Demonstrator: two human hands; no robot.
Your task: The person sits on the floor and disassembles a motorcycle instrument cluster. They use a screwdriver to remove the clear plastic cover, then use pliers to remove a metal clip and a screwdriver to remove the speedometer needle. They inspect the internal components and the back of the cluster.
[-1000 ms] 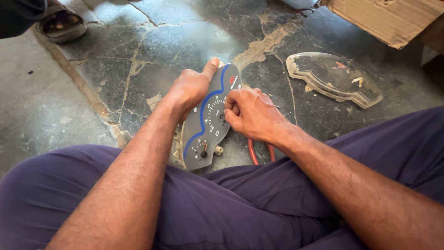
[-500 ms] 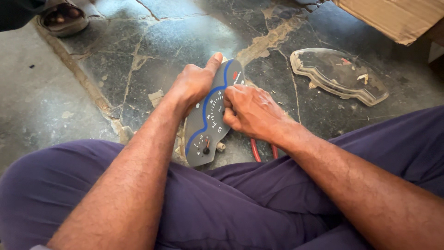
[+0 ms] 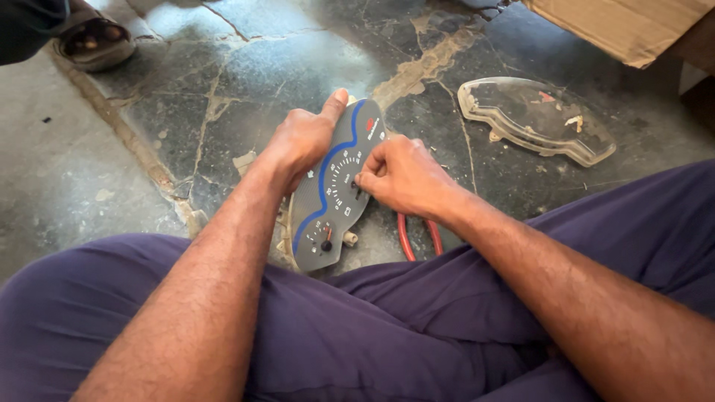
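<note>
- Your left hand (image 3: 298,141) has the gauge panel (image 3: 335,190) by its left edge, fingers curled shut round the rim, thumb stretched up along the top corner.
- Your right hand (image 3: 402,175) sits on the face of the panel, fingers pinched tight at the middle of the big dial, right where the needle is. Can't tell what exactly is in the pinch, it's too small.
- The panel stands tilted on its long edge, low end down by your crossed legs (image 3: 357,327), top end pointing away from you over the stone floor (image 3: 246,67).
- Red handles (image 3: 417,237) poke out from under your right wrist, just beside the panel's right edge.
- The clear cover (image 3: 536,119) lies flat on the floor off to the right, well apart.
- A cardboard box (image 3: 625,26) fills the top right corner and a sandal (image 3: 93,41) sits top left, with bare floor in between.
</note>
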